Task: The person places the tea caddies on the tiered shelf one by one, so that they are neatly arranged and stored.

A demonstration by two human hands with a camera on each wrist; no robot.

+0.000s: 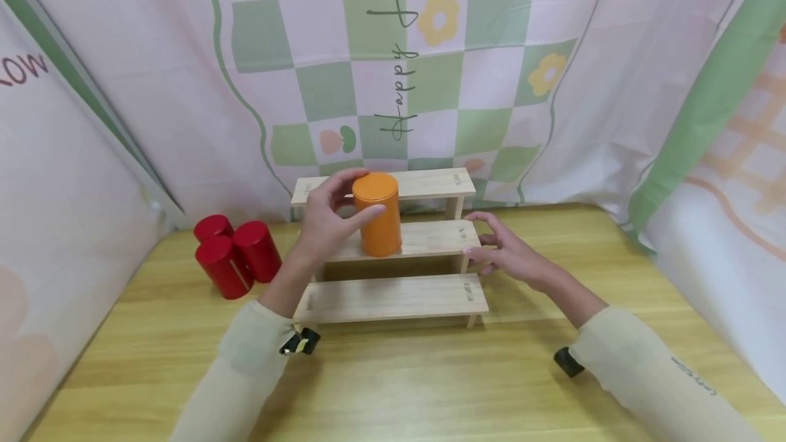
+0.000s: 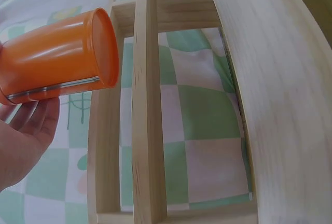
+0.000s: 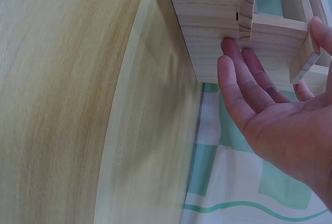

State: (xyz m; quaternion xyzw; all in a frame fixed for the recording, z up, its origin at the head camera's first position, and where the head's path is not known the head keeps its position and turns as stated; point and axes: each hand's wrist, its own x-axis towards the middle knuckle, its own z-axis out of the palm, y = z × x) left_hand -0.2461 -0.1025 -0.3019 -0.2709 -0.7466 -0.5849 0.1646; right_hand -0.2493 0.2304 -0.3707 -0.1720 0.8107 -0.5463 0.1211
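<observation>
My left hand [image 1: 331, 213] holds an orange canister [image 1: 381, 224], thumb on the near side and fingers behind. In the left wrist view the canister [image 2: 62, 55] shows its flat bottom, a small gap above the middle board of a three-tier wooden stand [image 1: 393, 295]. At the stand's right end, my right hand [image 1: 506, 251] grips the middle board between thumb and index finger. The right wrist view shows the hand [image 3: 285, 125] with its other fingers extended beside the stand's side panel [image 3: 207, 27].
Three red canisters [image 1: 224, 268] stand close together on the wooden table [image 1: 430, 380], left of the stand. Behind the stand hangs a green-and-white checked cloth [image 1: 374, 87]. White fabric [image 1: 67, 224] borders the table's left side, and a green-edged curtain [image 1: 694, 128] its right.
</observation>
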